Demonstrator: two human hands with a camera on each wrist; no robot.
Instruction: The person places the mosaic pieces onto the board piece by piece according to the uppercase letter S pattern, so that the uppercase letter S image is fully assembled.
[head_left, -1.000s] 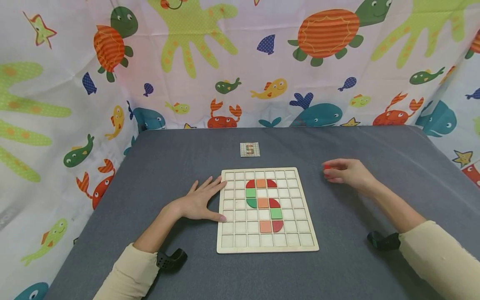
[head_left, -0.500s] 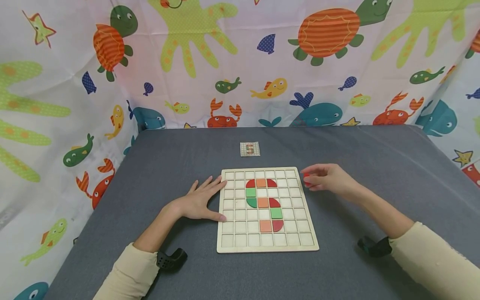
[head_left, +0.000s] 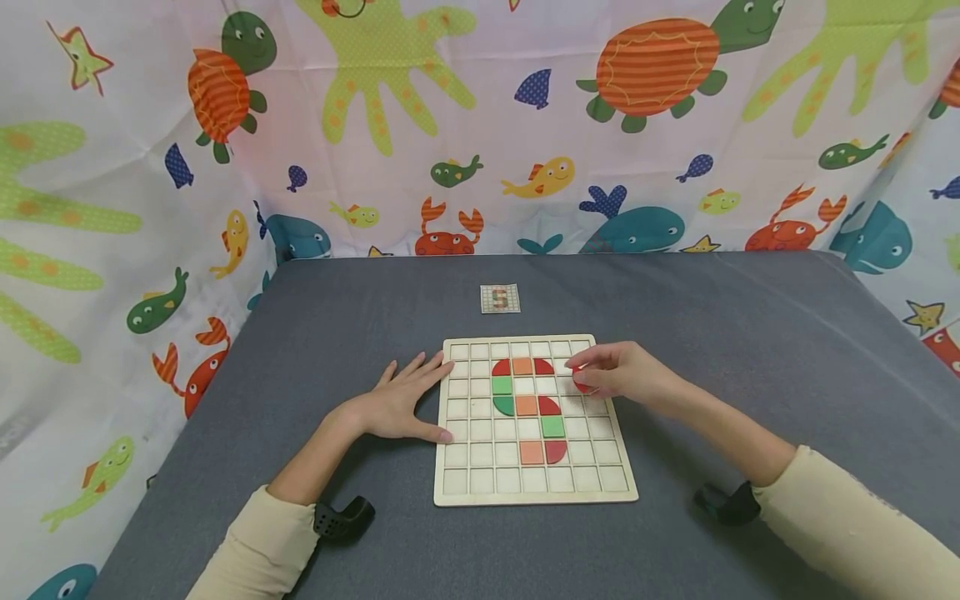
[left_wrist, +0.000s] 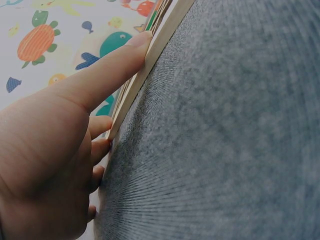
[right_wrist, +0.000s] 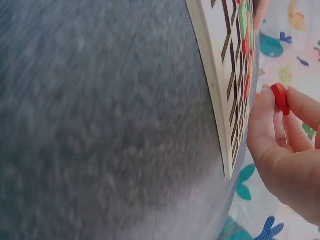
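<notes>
A wooden grid board (head_left: 536, 498) lies on the grey cloth, with red, orange and green tiles set in an S-like figure, among them a green square tile (head_left: 552, 427) and an orange square tile (head_left: 531, 452). My left hand (head_left: 397, 407) rests at the board's left edge, fingers spread, thumb on the rim. Over the board's upper right part, my right hand (head_left: 626, 372) pinches a small red tile (right_wrist: 281, 98) between thumb and fingers. Part of that tile is hidden by the fingers.
Behind the board lies a small card (head_left: 499, 299) printed with a similar S pattern on a grid. A sea-animal curtain (head_left: 487, 125) hangs behind the table (head_left: 360, 304) and along its sides.
My right hand has moved left with the red tile, from the table at the right to over the board. My left hand has stayed in place.
</notes>
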